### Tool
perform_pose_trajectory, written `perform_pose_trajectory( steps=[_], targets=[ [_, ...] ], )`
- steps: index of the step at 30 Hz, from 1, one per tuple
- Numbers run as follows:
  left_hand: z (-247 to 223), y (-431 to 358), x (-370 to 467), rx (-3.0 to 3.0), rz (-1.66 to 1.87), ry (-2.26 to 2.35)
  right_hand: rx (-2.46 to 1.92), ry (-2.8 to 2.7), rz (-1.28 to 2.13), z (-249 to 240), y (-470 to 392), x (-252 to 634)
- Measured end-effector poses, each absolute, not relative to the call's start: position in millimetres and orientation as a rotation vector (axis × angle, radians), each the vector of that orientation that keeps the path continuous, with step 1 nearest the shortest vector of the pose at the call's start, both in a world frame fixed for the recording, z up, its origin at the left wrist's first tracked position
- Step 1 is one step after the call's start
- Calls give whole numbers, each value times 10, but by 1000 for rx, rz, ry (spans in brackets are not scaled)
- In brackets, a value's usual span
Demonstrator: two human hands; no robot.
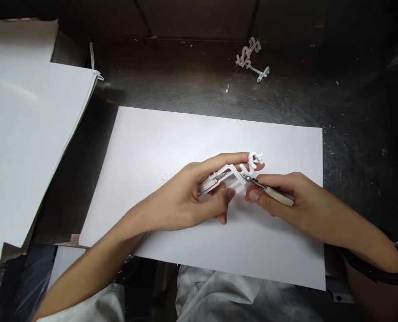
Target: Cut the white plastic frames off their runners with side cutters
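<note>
My left hand (199, 192) is closed around a white molded plastic part (230, 172) with a frame-like shape, its fingers partly covering it. A curled white plastic runner (252, 163) sticks up at the right end of that part, near my left fingertips. In my right hand (289, 194) is a pair of small cutting pliers (275, 196) with cream handles. The metal jaws of the pliers lie against the place where the runner meets the part. Both hands are above a large white sheet (152, 147).
Curled white plastic scraps (249, 58) lie on the dark metal table (185, 85) at the back. On the left stands a stack of white sheets (24, 116) over a box. Small white crumbs are scattered on the metal, and my lap (219, 290) shows below the front edge.
</note>
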State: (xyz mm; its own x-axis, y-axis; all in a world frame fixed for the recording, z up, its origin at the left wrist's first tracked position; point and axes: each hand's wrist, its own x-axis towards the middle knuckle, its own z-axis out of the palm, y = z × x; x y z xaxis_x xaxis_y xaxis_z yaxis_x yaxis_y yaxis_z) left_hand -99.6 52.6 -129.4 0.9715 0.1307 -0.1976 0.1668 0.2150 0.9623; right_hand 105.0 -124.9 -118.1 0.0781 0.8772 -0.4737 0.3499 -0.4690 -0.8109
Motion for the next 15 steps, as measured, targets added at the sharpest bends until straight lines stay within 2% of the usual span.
perform_pose_trajectory(
  steps=[8,15],
  targets=[
    [-1281,550,-1004,1330,-84,265,-1840,-1251,1529,-1203,-1263,1044],
    [-1281,556,-995,1351,-114,279,-1841,-1283,1472,-1276,-1284,1007]
  ],
)
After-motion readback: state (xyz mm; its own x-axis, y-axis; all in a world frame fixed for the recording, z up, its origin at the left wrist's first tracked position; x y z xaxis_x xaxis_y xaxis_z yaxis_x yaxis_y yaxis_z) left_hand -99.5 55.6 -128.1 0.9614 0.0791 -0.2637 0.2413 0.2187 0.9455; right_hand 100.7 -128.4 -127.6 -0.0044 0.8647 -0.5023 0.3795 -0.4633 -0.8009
